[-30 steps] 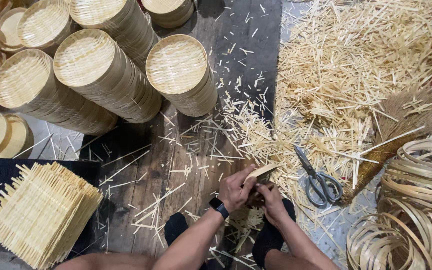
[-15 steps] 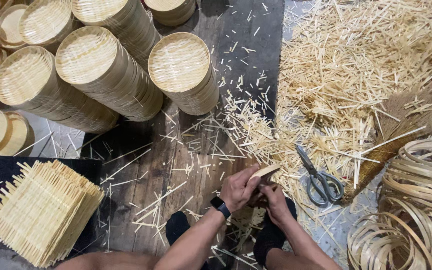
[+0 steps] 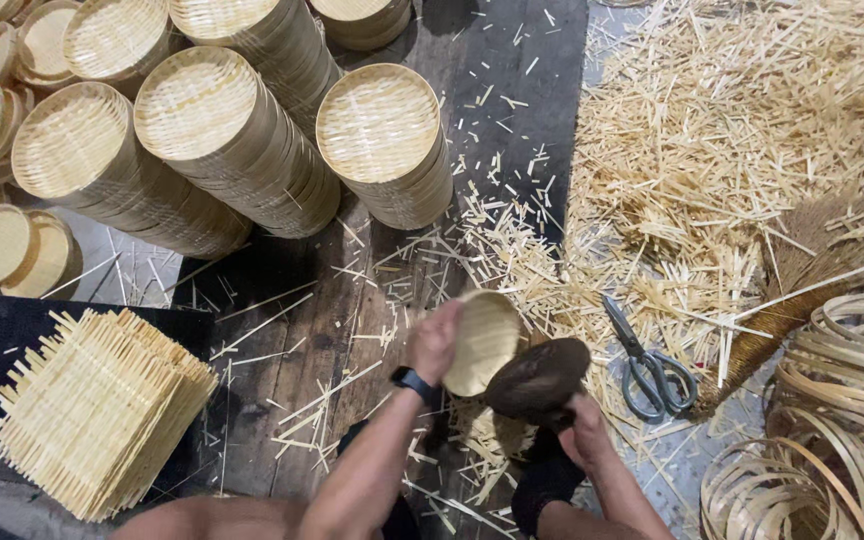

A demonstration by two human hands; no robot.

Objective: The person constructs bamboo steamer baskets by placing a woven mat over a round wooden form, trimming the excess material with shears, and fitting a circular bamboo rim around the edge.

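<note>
My left hand (image 3: 434,341) grips a small round woven bamboo lid (image 3: 482,342) by its edge and holds it tilted above the wooden floor. A dark smartwatch (image 3: 414,381) sits on that wrist. My right hand (image 3: 584,431) holds a dark brown rounded block (image 3: 537,380) just below and to the right of the lid, nearly touching it. Bamboo offcuts lie on the floor beneath both hands.
Tall stacks of round woven bamboo lids (image 3: 384,145) lean at the top left. A pile of square woven mats (image 3: 97,408) lies at lower left. Scissors (image 3: 647,365) rest on bamboo splinters (image 3: 732,160) at right, near a broom (image 3: 812,290) and coiled bamboo hoops (image 3: 832,420).
Both hands were low and close together on a small piece. Now the left hand has lifted the round lid and the right hand has raised the dark block beside it.
</note>
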